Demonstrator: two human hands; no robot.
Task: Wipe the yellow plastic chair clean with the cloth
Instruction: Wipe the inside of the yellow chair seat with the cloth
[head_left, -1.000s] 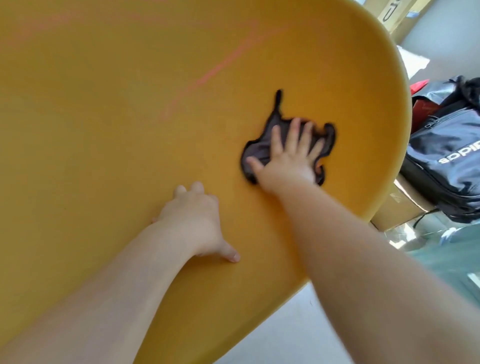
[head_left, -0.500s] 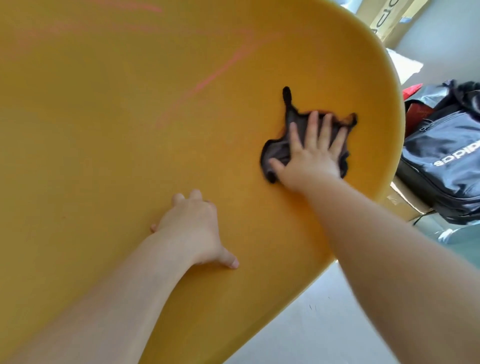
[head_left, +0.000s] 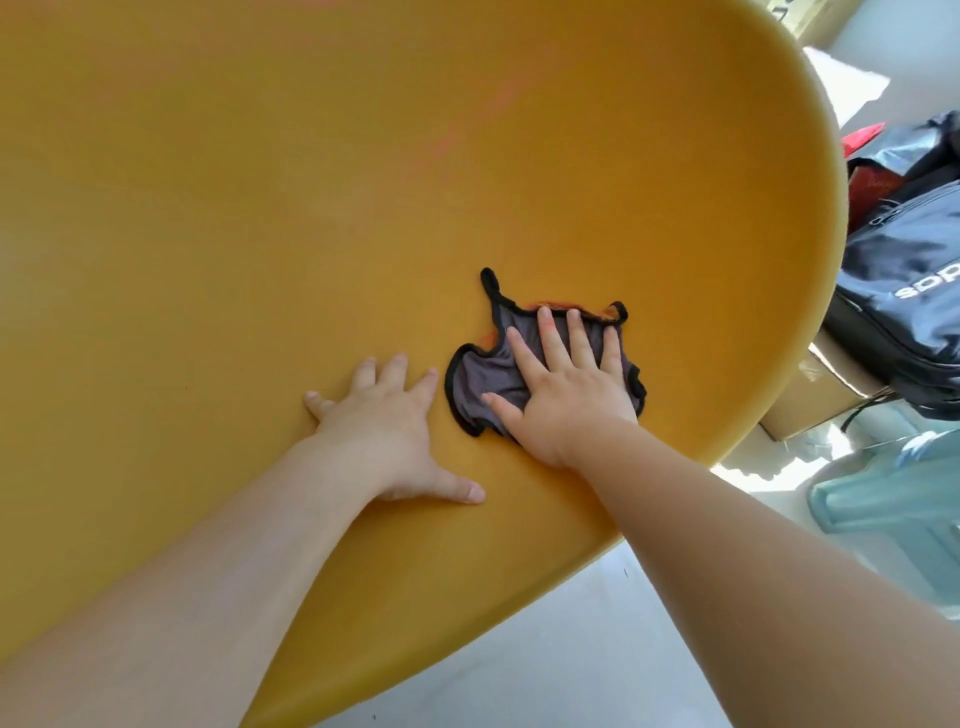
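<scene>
The cloth (head_left: 480, 382) lies flat on the chair's (head_left: 260, 234) broad yellow surface, towards its right rim; the right grip (head_left: 566, 395) is spread open on it, fingers straight, palm pressing, nothing pinched; the left grip (head_left: 384, 431), also open and flat, rests on bare plastic just beside the cloth. The cloth looks thin, limp and light, apt to bunch; flat pressure suits it; the chair looks stiff, smooth and probably light, so bracing helps.
</scene>
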